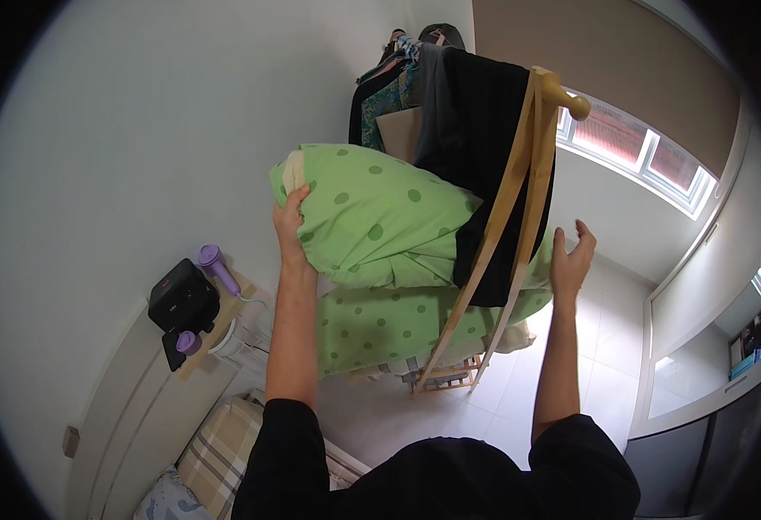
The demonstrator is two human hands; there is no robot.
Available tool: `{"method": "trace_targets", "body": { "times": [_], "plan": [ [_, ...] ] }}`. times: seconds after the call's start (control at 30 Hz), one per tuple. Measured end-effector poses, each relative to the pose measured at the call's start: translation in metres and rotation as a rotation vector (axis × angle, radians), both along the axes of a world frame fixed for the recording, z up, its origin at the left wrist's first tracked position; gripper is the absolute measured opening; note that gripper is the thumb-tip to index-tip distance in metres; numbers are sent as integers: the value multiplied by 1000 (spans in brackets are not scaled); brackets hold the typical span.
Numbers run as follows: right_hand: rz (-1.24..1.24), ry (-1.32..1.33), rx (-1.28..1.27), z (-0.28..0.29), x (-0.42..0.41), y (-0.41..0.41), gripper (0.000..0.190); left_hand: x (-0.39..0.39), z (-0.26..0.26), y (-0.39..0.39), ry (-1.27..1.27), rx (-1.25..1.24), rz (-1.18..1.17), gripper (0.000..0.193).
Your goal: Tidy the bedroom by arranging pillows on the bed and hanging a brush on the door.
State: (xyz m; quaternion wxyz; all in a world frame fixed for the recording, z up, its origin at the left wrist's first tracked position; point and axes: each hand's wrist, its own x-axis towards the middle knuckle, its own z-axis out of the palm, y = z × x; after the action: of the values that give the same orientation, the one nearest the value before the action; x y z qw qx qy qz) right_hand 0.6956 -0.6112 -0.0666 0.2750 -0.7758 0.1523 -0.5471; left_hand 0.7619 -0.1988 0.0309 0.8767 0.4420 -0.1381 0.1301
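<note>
My left hand (291, 220) grips the left end of a light green polka-dot pillow (374, 208), thumb on top near a cream fabric edge. Below it lies more of the same green dotted fabric (380, 328). The pillow's right part passes behind black garments (484, 136) on a wooden clothes rack (526, 162). My right hand (572, 260) is at the rack's right side, fingers raised and apart, beside the right end of the green fabric; whether its palm touches the cloth I cannot tell.
A wooden shelf (244, 286) on the left holds a black case (182, 296) and a purple handheld device (221, 270). Lower left is a bed with a plaid pillow (218, 448). A window (640, 149) with a brown blind and a white cabinet (692, 383) stand to the right.
</note>
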Motion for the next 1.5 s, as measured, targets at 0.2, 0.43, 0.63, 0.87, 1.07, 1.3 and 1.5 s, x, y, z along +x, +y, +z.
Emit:
{"method": "trace_targets", "body": {
  "times": [0.2, 0.43, 0.63, 0.87, 1.07, 1.3, 1.5],
  "plan": [
    [998, 497, 1176, -78, 48, -115, 55, 19, -17, -24, -18, -57, -77, 37],
    [1126, 402, 1019, -31, 100, -93, 31, 21, -3, 8, -180, -9, 136, 39],
    [1303, 478, 932, -16, 168, -34, 31, -61, 67, 32, -317, 144, 492, 42],
    [1366, 467, 737, 5, 177, 47, 31, -194, 98, 44, -472, 219, 1041, 34],
    [1257, 235, 655, -34, 125, 40, 29, -325, 117, 46, -444, 227, 1467, 27],
    [815, 92, 520, -100, 110, -19, 26, -462, 125, 18, -422, 872, 2102, 17],
    [562, 715, 269, -235, -51, -74, 13, -503, 94, 39, -308, 858, 2299, 23]
  ]
}}
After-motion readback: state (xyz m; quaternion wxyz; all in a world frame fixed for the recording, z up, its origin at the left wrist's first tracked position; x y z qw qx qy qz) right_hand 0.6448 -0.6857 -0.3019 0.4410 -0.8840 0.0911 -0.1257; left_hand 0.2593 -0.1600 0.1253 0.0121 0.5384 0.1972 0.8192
